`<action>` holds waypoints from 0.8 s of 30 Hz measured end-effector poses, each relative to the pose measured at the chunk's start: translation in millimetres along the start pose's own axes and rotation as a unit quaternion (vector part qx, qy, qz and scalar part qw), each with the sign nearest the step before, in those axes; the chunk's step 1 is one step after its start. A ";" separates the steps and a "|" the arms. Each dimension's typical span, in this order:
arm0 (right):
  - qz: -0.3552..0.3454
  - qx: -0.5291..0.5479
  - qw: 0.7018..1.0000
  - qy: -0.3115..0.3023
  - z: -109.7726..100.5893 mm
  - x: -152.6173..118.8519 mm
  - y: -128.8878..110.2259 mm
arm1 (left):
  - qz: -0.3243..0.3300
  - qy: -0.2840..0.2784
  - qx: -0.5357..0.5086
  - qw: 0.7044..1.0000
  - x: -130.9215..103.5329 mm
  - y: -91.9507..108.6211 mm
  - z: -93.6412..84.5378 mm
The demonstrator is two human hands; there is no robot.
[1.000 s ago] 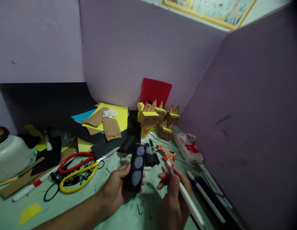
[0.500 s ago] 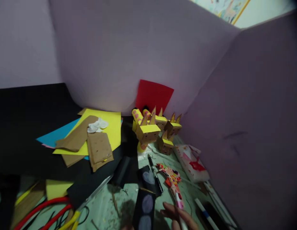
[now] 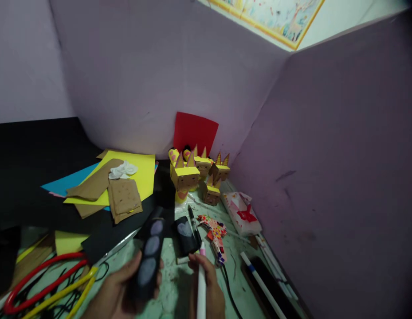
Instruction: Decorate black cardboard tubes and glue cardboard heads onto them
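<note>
My left hand is wrapped round a black paper strip or tube with several greyish-purple ovals drawn along it, held tilted over the table. My right hand grips a white marker with a pink tip, which points away from me. Just beyond lies a black piece with a pale heart drawn on it. Beside that piece is a black pen. A colourfully patterned glue gun with a black cord lies to the right of it.
Small cardboard animal heads with yellow tops and pointed ears stand by the red sheet. Paper and cardboard are piled left. Red-handled scissors and yellow handles lie front left. A tissue pack rests against the right wall.
My left hand has come up into view, lifting the black paper with ovals leftward. My right hand, still holding the marker, has moved left in view. The camera view has shifted right.
</note>
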State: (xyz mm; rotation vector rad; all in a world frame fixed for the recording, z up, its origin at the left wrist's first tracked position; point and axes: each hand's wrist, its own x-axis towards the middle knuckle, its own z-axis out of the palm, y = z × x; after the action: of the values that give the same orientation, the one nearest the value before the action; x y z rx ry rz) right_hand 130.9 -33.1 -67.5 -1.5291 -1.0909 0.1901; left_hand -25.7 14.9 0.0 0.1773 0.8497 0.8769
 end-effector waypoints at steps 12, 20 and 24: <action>-0.267 -0.103 0.938 -0.197 -7.9 -12.3 26.1 | 0.129 -0.056 0.018 0.990 -1.5 7.3 11.5; -0.220 -0.046 0.957 -0.185 -11.5 -14.1 12.0 | 0.142 -0.047 -0.032 0.988 -15.6 17.0 9.3; -0.155 0.027 0.981 -0.109 -30.1 -3.4 8.2 | 0.192 -0.034 -0.072 0.978 -27.6 36.3 3.7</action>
State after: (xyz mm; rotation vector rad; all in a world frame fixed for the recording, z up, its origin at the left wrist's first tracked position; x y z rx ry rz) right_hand 153.0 -55.4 -67.0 -1.2904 -1.4714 0.1724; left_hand -54.5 18.7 35.3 0.2484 0.6946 1.2842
